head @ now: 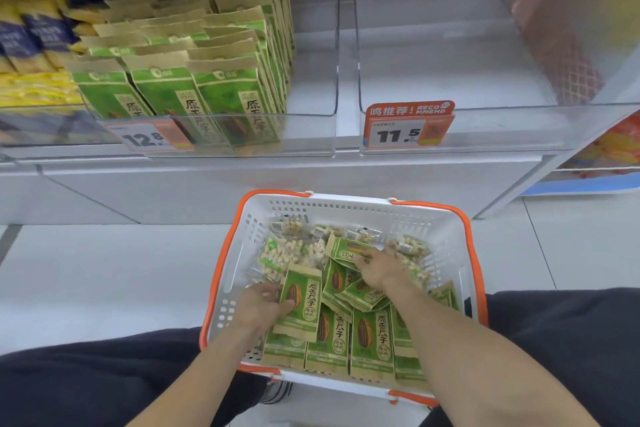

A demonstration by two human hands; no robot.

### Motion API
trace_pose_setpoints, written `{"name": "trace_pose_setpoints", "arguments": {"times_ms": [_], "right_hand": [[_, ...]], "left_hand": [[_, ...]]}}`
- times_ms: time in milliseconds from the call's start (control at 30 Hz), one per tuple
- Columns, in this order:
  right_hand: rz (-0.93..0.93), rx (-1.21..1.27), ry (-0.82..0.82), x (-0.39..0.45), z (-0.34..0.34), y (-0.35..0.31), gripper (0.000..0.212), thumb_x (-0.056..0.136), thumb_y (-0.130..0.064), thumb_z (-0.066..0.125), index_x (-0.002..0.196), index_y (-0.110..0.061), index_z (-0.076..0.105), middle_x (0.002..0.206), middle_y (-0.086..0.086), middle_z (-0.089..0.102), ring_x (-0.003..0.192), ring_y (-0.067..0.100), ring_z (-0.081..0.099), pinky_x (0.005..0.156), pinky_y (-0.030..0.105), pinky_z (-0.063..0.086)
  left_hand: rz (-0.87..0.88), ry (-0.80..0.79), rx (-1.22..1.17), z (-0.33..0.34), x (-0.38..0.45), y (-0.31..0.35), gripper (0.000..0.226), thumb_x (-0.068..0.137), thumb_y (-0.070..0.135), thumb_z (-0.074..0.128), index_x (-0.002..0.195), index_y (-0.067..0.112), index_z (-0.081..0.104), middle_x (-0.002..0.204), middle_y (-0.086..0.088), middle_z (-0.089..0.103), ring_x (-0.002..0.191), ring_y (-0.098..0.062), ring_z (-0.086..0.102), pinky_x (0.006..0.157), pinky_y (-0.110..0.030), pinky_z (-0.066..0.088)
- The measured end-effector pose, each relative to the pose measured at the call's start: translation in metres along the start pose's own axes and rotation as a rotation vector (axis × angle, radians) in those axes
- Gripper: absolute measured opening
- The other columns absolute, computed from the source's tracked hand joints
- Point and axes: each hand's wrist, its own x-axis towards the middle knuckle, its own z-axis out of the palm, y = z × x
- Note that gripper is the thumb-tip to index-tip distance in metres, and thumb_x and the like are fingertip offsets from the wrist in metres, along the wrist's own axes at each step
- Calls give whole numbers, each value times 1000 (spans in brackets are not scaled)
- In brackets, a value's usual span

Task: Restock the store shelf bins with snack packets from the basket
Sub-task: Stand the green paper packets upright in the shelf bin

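Both hands in the white plastic basket (446,218) with orange rim

Left hand (258,305) grips a green paper snack packet (301,298); right hand (375,270) pinches another green packet (346,250).

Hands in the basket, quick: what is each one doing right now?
Left hand: grips an upright green seed packet by its left edge.
Right hand: fingers curled on a tilted green packet further back in the basket.

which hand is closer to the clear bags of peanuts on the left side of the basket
Left. The left hand, gripping a green packet, sits just below the peanut bags. The right hand is off to their right, on another green packet.
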Motion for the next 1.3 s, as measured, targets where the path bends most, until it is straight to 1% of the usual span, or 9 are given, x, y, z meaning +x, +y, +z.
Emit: {"name": "trace_pose_setpoints", "arguments": {"times_ms": [133, 300, 500, 633, 733, 833, 900, 1133, 1300], "right_hand": [[-20, 44, 43, 5, 1, -7, 29, 98, -42, 56, 120, -24, 58, 141, 10, 50, 133, 31, 48, 113, 46, 37], [75, 89, 7, 4, 4, -7, 103, 71, -41, 86, 154, -33, 25, 162, 13, 15, 145, 37, 32, 117, 50, 32], [61, -20, -28, 4, 7, -13, 119, 56, -57, 89, 152, -20, 30, 150, 7, 44, 146, 35, 27, 119, 53, 27], [10, 147, -84, -18, -12, -39, 109, 61, -34, 94, 148, -17, 31, 136, 7, 53, 120, 32, 58, 101, 49, 51], [-44, 87, -147, -43, -40, -65, 105, 66, -42, 90, 148, -9, 32, 145, 9, 49, 119, 30, 60, 97, 40, 52], [-136, -75, -199, -78, -82, -92, 63, 74, -55, 81, 111, -9, 57, 124, 7, 64, 94, 23, 68, 62, 27, 48], [-180, -147, -167, -98, -112, -105, 51, 78, -58, 76, 86, -11, 57, 99, 3, 69, 80, 22, 71, 51, 25, 45], [-226, -91, -119, -139, -161, -105, 58, 76, -62, 74, 83, -9, 52, 70, 6, 58, 78, 29, 76, 74, 44, 63], [-148, 92, -163, -149, -160, -79, 74, 72, -60, 80, 113, -4, 55, 80, 4, 56, 63, 19, 68, 63, 35, 62]], "left_hand": [[-66, -109, 32, 2, 0, 8, 27, 82, -2, 74, 107, 4, 67, 89, -5, 76, 85, -23, 73, 82, -44, 60], [-104, -201, 18, -1, -5, 11, 26, 85, -4, 68, 109, 7, 66, 91, -7, 78, 87, -26, 75, 83, -46, 60], [-111, -118, -119, -5, -14, 16, 29, 83, -15, 64, 105, 4, 58, 98, -18, 73, 86, -31, 73, 73, -48, 61], [-104, -135, -187, -12, -26, 25, 26, 85, -16, 62, 105, 1, 57, 90, -17, 75, 81, -31, 74, 64, -42, 61], [-70, -196, -121, -25, -30, 38, 18, 88, -10, 63, 103, 0, 61, 89, -15, 77, 83, -29, 75, 73, -43, 61], [-19, -215, -37, -45, -35, 58, 18, 87, -10, 64, 104, -4, 64, 90, -14, 77, 85, -29, 75, 80, -45, 61], [40, -227, 25, -59, -39, 75, 16, 87, -10, 63, 100, -2, 65, 87, -11, 77, 84, -27, 74, 80, -43, 60], [192, -298, 188, -108, -53, 134, 35, 85, -7, 67, 116, 3, 54, 95, -18, 75, 87, -32, 74, 74, -43, 61], [146, -374, 325, -112, -54, 141, 43, 81, -3, 74, 118, -6, 54, 96, -24, 72, 89, -36, 71, 83, -49, 59]]}}
